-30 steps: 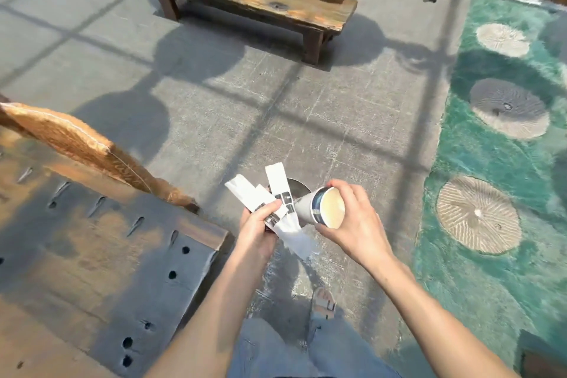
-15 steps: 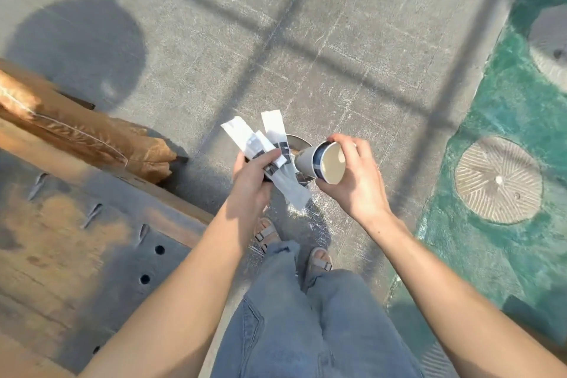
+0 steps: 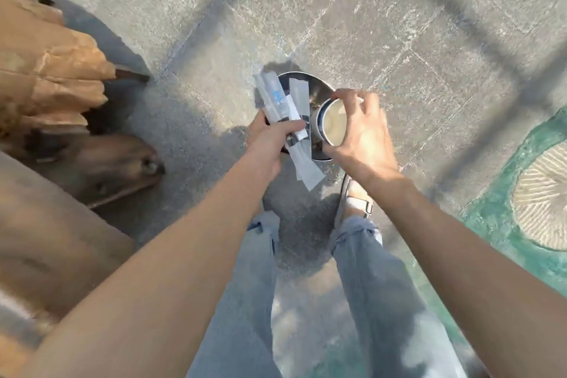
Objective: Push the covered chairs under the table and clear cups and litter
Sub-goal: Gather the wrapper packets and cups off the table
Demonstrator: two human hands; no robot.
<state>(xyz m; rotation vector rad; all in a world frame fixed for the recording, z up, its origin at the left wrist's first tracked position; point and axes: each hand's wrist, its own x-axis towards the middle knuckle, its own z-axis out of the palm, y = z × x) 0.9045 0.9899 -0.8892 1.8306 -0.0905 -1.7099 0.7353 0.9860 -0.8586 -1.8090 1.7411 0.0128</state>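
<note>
Paper cup (image 3: pixel 333 126): light, crushable; right hand (image 3: pixel 359 135) clamped around its rim. Wrappers (image 3: pixel 291 120): limp, flimsy; left hand (image 3: pixel 270 141) pinches them mid-length against a steel bowl (image 3: pixel 310 83).

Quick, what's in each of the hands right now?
Left hand: closed on a bunch of white paper wrappers, against a metal bowl.
Right hand: closed around a paper cup.
</note>
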